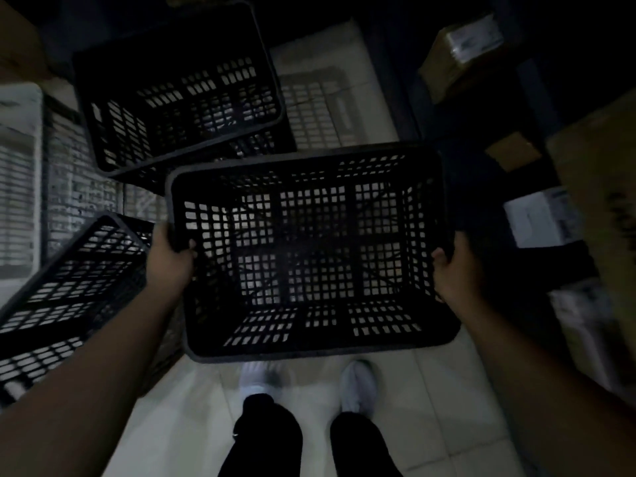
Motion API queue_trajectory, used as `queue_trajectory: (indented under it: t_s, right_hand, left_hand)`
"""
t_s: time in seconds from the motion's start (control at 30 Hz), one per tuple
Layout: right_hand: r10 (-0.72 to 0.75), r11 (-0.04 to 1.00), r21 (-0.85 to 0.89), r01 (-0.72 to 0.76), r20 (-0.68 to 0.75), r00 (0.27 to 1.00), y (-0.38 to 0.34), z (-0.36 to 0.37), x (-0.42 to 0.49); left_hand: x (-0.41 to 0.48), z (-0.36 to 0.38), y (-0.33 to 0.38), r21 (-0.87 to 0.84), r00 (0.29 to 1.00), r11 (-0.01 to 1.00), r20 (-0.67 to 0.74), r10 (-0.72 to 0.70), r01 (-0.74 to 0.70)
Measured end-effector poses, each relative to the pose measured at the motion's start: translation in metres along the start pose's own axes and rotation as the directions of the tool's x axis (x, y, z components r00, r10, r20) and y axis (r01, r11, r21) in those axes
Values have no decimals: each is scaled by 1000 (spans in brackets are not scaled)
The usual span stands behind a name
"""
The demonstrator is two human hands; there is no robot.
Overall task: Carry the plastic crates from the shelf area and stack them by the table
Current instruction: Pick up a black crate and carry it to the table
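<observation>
I hold an empty black lattice plastic crate (309, 256) in front of me, above the floor, its open top facing up. My left hand (170, 259) grips its left rim and my right hand (452, 270) grips its right rim. A second black crate (179, 91) stands on the floor ahead at upper left, seemingly on top of another crate. A third black crate (65, 290) leans tilted at the left, partly hidden by my left forearm.
The scene is dim. Pale tiled floor (430, 425) lies below, with my white shoes (358, 383) on it. Cardboard boxes (461, 53) and dark shelving fill the right side. A pale slatted crate (17, 173) stands at the far left.
</observation>
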State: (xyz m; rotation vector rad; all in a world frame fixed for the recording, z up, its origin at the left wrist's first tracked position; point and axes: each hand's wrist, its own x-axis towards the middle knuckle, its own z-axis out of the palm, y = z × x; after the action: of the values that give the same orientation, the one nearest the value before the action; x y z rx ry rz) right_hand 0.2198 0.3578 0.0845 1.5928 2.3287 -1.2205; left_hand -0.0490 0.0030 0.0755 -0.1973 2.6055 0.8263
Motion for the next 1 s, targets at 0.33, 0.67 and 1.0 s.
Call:
queue_trajectory:
  t_s: [0.33, 0.67, 1.0]
  right_hand:
    - [177, 983, 90, -161, -213, 961, -70, -167, -191]
    - [269, 962, 204, -184, -556, 786, -90, -268, -442]
    - [624, 779, 496, -383, -667, 407, -11, -250, -722]
  left_hand:
    - [-84, -159, 171, -169, 935, 954, 218, 281, -248]
    - [-210, -274, 301, -165, 677, 796, 444, 587, -582]
    - [-417, -256, 327, -234, 277, 575, 698, 661, -784]
